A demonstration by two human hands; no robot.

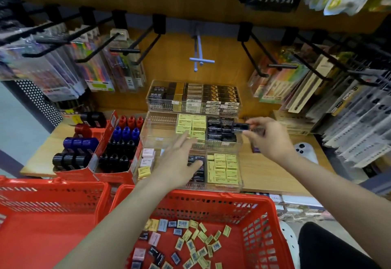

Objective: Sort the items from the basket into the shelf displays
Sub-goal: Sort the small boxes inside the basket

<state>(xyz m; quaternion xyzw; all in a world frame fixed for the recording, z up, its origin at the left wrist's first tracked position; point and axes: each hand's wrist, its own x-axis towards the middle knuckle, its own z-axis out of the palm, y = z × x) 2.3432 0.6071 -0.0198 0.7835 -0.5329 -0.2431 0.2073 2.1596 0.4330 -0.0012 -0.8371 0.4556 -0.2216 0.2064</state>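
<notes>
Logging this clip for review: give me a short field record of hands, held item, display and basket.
left hand: left hand open, fingers spread over the clear tiered display
right hand: right hand pinches a small black box
box position: at the middle tier's black-box compartment
basket: red basket holds many loose small packets, mostly yellow
</notes>
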